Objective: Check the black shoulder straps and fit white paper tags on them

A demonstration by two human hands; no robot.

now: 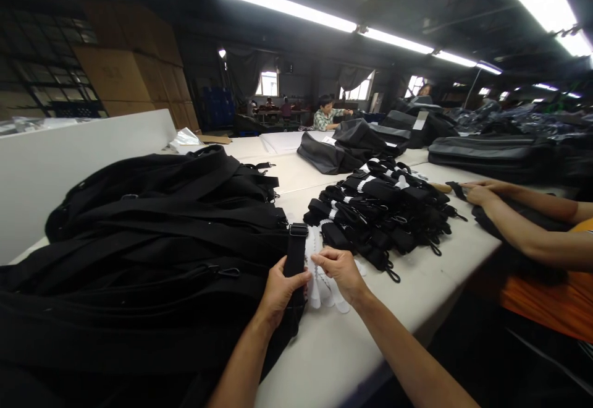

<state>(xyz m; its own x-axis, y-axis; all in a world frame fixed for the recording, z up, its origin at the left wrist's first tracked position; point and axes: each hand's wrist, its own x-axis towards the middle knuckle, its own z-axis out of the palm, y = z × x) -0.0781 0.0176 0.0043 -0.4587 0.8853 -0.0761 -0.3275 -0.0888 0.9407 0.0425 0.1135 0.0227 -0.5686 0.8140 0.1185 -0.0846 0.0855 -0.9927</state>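
My left hand is wrapped round a folded black webbing strap, which has a buckle at its upper end. Close beside it, my right hand has thumb and forefinger pinched together over white scalloped strips. Whether a strip is between those fingertips I cannot make out. More of the strips lie on the table under my right hand. To the left spreads a large heap of loose black straps. Bundled black straps with white bands round them and metal hooks are piled beyond my right hand.
A co-worker's hands handle a black strap at the right table edge. Dark bags lie farther back on the pale table. A white panel borders the left side, with cardboard boxes behind it. Another person is at the back.
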